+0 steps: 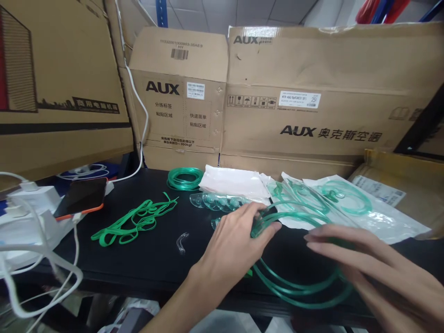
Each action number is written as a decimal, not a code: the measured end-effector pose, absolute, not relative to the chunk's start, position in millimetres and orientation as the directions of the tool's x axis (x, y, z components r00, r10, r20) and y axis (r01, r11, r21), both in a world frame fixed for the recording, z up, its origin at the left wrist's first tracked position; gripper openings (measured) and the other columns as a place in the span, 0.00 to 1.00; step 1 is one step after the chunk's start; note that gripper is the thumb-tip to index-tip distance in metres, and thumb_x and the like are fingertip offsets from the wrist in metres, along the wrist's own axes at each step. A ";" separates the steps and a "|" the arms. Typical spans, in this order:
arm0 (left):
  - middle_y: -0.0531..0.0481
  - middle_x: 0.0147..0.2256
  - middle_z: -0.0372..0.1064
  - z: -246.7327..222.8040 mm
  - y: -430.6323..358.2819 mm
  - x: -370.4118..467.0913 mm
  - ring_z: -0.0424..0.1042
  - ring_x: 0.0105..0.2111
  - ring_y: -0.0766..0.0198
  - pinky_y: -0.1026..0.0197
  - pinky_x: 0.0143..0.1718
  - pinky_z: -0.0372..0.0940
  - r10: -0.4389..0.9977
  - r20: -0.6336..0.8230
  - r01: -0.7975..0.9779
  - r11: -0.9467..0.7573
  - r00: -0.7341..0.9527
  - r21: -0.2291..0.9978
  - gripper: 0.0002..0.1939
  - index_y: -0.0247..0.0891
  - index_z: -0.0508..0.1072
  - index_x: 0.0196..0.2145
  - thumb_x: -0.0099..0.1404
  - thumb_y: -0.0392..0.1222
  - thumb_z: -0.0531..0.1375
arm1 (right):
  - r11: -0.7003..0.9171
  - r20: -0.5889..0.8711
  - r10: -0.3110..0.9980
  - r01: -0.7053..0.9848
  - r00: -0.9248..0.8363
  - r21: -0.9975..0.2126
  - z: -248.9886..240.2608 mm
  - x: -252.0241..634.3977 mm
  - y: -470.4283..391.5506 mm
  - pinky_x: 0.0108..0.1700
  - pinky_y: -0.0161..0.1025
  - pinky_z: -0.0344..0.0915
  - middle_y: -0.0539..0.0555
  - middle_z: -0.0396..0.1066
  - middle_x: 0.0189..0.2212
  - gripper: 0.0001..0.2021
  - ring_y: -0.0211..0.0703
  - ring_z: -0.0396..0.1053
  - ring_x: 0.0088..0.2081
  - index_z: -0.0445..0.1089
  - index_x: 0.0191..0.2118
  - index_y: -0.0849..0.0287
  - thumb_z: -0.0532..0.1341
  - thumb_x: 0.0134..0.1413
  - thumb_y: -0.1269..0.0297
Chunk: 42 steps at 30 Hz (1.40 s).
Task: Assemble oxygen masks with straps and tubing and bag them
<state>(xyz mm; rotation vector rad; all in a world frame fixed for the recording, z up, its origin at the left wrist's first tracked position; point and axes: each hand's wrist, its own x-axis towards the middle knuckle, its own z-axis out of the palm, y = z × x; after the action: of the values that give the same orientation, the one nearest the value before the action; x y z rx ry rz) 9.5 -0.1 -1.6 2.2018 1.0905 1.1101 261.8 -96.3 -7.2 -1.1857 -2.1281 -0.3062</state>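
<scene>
My left hand (233, 243) is closed on a coil of clear green tubing (305, 298), pinching its loops between thumb and fingers. The coil hangs in front of the table's edge. At the coil's right side is my right hand (374, 259), its fingers stretched out and slightly blurred; its thumb side is partly hidden. Beyond my left hand lies a row of clear plastic masks (217, 202), partly covered by the hand. A stack of white paper (234, 181) rests just behind them. Clear bags (350, 203) with green tubing inside lie behind my right hand.
On the black table (145, 263) lie a green elastic cord (135, 222), small clear bent strips (181, 243) and another tubing coil (185, 178). A phone (83, 196) and white cables (74, 240) are at left. Cardboard boxes (312, 115) stand along the back.
</scene>
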 end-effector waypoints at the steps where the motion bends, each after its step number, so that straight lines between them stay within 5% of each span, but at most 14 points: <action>1: 0.55 0.46 0.78 -1.1 0.9 8.7 0.78 0.45 0.56 0.53 0.49 0.70 0.805 0.471 0.434 -0.592 0.362 0.679 0.16 0.48 0.75 0.52 0.72 0.56 0.63 | 0.552 0.714 0.629 0.824 -0.310 -0.128 -9.3 261.1 -92.7 0.58 0.33 0.73 0.49 0.66 0.66 0.22 0.47 0.72 0.63 0.72 0.63 0.39 0.57 0.70 0.68; 4: 0.55 0.42 0.77 0.3 0.5 6.3 0.77 0.40 0.59 0.56 0.46 0.70 0.776 0.482 0.398 -0.626 0.408 0.671 0.12 0.47 0.76 0.48 0.71 0.53 0.64 | 0.519 0.827 0.549 0.825 -0.120 -0.225 -13.8 254.4 -83.2 0.53 0.31 0.77 0.48 0.65 0.67 0.24 0.49 0.70 0.64 0.68 0.66 0.39 0.59 0.68 0.65; 6: 0.55 0.47 0.77 1.5 -2.9 5.9 0.77 0.46 0.57 0.55 0.50 0.70 0.748 0.489 0.384 -0.656 0.450 0.650 0.13 0.48 0.76 0.50 0.70 0.50 0.66 | 0.465 0.781 0.622 0.827 -0.051 -0.317 -13.3 247.5 -81.2 0.52 0.35 0.78 0.50 0.69 0.64 0.25 0.51 0.74 0.61 0.66 0.68 0.41 0.59 0.69 0.62; 11: 0.50 0.56 0.74 3.9 -12.7 9.5 0.77 0.51 0.50 0.50 0.52 0.73 0.724 0.553 0.427 -0.690 0.413 0.584 0.34 0.51 0.70 0.63 0.62 0.54 0.70 | 0.401 0.755 0.654 0.828 0.041 -0.393 -3.3 231.1 -82.6 0.55 0.45 0.77 0.46 0.74 0.62 0.24 0.53 0.80 0.53 0.67 0.67 0.37 0.61 0.69 0.58; 16: 0.50 0.48 0.77 1.0 -8.7 10.2 0.79 0.39 0.58 0.58 0.38 0.75 0.593 0.756 0.524 -0.752 0.277 0.399 0.18 0.44 0.76 0.57 0.70 0.46 0.65 | 0.421 0.804 0.594 0.849 0.007 -0.318 5.6 215.8 -80.6 0.56 0.43 0.75 0.45 0.74 0.61 0.23 0.51 0.76 0.57 0.68 0.67 0.38 0.60 0.70 0.62; 21: 0.48 0.49 0.73 0.6 -8.4 8.7 0.77 0.45 0.60 0.60 0.44 0.75 0.464 0.856 0.530 -0.797 0.228 0.291 0.20 0.41 0.72 0.56 0.69 0.44 0.67 | 0.481 0.823 0.557 0.851 -0.109 -0.213 8.4 204.7 -82.0 0.58 0.38 0.71 0.43 0.72 0.63 0.27 0.46 0.72 0.61 0.64 0.69 0.37 0.57 0.71 0.71; 28: 0.52 0.37 0.70 4.0 -16.6 5.7 0.73 0.37 0.65 0.64 0.36 0.69 0.295 0.910 0.533 -0.840 0.293 0.101 0.03 0.42 0.75 0.45 0.74 0.39 0.63 | 0.503 0.825 0.540 0.850 -0.168 -0.156 11.2 200.5 -79.9 0.60 0.36 0.70 0.44 0.72 0.61 0.28 0.44 0.73 0.60 0.64 0.69 0.39 0.56 0.71 0.73; 35: 0.52 0.32 0.70 1.1 -11.9 7.0 0.70 0.33 0.65 0.61 0.34 0.65 0.319 0.905 0.569 -0.815 0.282 0.110 0.08 0.37 0.75 0.34 0.74 0.39 0.61 | 0.488 0.817 0.562 0.850 -0.133 -0.197 9.4 198.8 -81.2 0.55 0.39 0.74 0.45 0.73 0.61 0.27 0.47 0.75 0.58 0.64 0.69 0.37 0.57 0.71 0.71; 42: 0.57 0.29 0.65 5.2 -5.4 4.4 0.60 0.23 0.70 0.60 0.27 0.56 0.581 0.801 0.593 -0.698 0.141 0.401 0.11 0.39 0.67 0.26 0.63 0.34 0.65 | 0.445 0.809 0.587 0.827 0.020 -0.343 7.8 200.9 -79.9 0.52 0.44 0.74 0.49 0.78 0.52 0.19 0.49 0.78 0.48 0.72 0.63 0.40 0.58 0.72 0.65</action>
<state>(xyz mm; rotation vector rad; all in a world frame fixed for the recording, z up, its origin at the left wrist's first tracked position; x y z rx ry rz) 4.4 -5.4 5.2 2.3821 1.2256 1.6631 200.9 -79.9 7.8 -1.2416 -1.6698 -0.2925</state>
